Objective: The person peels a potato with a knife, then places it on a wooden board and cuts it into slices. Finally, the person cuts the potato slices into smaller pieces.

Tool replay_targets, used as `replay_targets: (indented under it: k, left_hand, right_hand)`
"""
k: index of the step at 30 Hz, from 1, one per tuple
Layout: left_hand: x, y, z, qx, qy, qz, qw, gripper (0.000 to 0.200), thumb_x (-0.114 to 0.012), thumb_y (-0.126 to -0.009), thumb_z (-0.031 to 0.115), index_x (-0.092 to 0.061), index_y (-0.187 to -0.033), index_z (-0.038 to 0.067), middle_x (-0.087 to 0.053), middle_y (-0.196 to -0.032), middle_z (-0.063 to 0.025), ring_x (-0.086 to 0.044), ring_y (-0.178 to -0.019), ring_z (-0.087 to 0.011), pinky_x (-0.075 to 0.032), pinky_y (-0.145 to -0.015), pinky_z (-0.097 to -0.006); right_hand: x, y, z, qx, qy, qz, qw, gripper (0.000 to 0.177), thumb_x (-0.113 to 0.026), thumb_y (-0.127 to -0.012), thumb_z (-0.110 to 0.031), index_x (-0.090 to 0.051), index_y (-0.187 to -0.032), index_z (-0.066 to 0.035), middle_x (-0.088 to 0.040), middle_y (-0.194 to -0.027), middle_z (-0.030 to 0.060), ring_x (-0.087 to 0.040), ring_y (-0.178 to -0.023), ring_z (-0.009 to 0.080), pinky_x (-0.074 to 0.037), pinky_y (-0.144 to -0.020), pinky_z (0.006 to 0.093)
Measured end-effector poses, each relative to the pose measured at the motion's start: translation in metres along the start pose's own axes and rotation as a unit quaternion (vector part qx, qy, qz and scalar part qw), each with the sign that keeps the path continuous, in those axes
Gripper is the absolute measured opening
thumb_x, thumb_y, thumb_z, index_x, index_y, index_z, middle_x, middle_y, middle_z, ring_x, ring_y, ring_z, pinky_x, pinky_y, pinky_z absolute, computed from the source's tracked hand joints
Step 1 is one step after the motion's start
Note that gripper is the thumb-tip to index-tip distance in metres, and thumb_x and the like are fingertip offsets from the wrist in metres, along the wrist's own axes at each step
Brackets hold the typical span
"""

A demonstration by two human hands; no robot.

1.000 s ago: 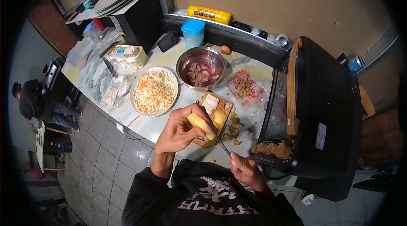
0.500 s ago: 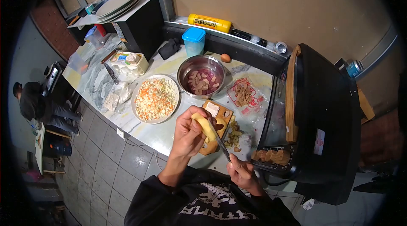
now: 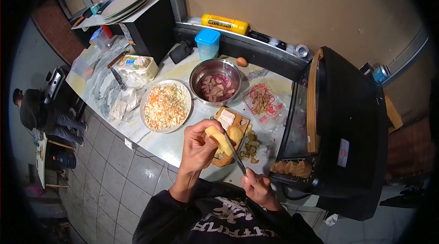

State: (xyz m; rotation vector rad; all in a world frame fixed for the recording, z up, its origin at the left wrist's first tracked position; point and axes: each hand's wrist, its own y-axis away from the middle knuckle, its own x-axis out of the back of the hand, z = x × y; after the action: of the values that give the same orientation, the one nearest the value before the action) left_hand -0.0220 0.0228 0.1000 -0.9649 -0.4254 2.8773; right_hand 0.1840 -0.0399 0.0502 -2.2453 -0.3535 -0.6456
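Observation:
In front of my chest, my left hand [image 3: 196, 147] grips a peeled yellow potato [image 3: 219, 139] between thumb and fingers. My right hand [image 3: 258, 188] is closed around the handle of a knife [image 3: 236, 157], whose blade lies against the potato's right side. Beneath both is a wooden cutting board [image 3: 223, 160], partly hidden by my left hand. On the board rest another peeled yellow piece [image 3: 236, 134] and a pale block [image 3: 226, 117]. A heap of peelings [image 3: 251, 147] lies just right of the board.
A metal bowl [image 3: 194, 89] of brownish slices and a plate [image 3: 144, 118] of chopped vegetables stand beyond the board. Farther right are a plastic bag [image 3: 274, 104] with brown pieces and a large black grill [image 3: 356, 143]. Another person [image 3: 34, 111] stands far left.
The knife and my right hand have shifted slightly left along the potato. More of the yellow piece on the board now shows. The whole view has moved a little.

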Motion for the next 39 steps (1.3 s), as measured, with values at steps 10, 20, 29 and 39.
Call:
replay_targets:
  k: [10, 20, 29, 39]
  left_hand:
    - [0.004, 0.009, -0.018, 0.032, -0.038, -0.024, 0.999, 0.03, -0.07, -0.088, 0.02, -0.06, -0.103, -0.004, -0.063, -0.089, -0.0039, -0.057, -0.08, -0.0074, -0.046, -0.069, -0.0214]
    - [-0.013, 0.011, -0.025, 0.018, 0.016, 0.053, 0.998, 0.035, -0.062, -0.091, 0.03, -0.052, -0.106, 0.0, -0.058, -0.083, -0.0064, -0.062, -0.074, -0.0162, -0.053, -0.068, -0.0299]
    - [-0.007, 0.013, -0.022, 0.016, -0.001, 0.026, 1.0, 0.037, -0.065, -0.089, 0.031, -0.052, -0.1, -0.002, -0.061, -0.08, -0.0098, -0.064, -0.07, -0.0177, -0.053, -0.064, -0.0302]
    - [0.019, 0.001, 0.007, 0.018, -0.165, -0.085, 0.982, 0.029, -0.075, -0.081, 0.01, -0.061, -0.103, -0.003, -0.064, -0.089, -0.0044, -0.057, -0.073, -0.0061, -0.045, -0.059, -0.0182]
  right_hand:
    - [0.006, -0.016, -0.003, -0.031, -0.011, 0.001, 0.999, 0.052, -0.06, -0.08, 0.009, -0.047, -0.13, 0.008, -0.066, -0.096, 0.0256, -0.068, -0.07, 0.0313, -0.052, -0.055, 0.0328]
    - [-0.006, -0.023, -0.002, -0.042, -0.043, 0.014, 0.998, 0.051, -0.06, -0.081, 0.007, -0.047, -0.13, 0.009, -0.065, -0.097, 0.0281, -0.069, -0.073, 0.0345, -0.053, -0.057, 0.0359]
    - [0.0, -0.019, -0.001, -0.014, -0.004, -0.006, 1.0, 0.051, -0.061, -0.078, 0.009, -0.049, -0.128, 0.009, -0.066, -0.099, 0.026, -0.069, -0.072, 0.0316, -0.053, -0.057, 0.0338]
    - [0.008, -0.015, 0.005, -0.003, -0.03, -0.037, 0.999, 0.054, -0.062, -0.076, 0.009, -0.05, -0.128, 0.008, -0.065, -0.104, 0.0261, -0.066, -0.062, 0.0277, -0.049, -0.051, 0.0308]
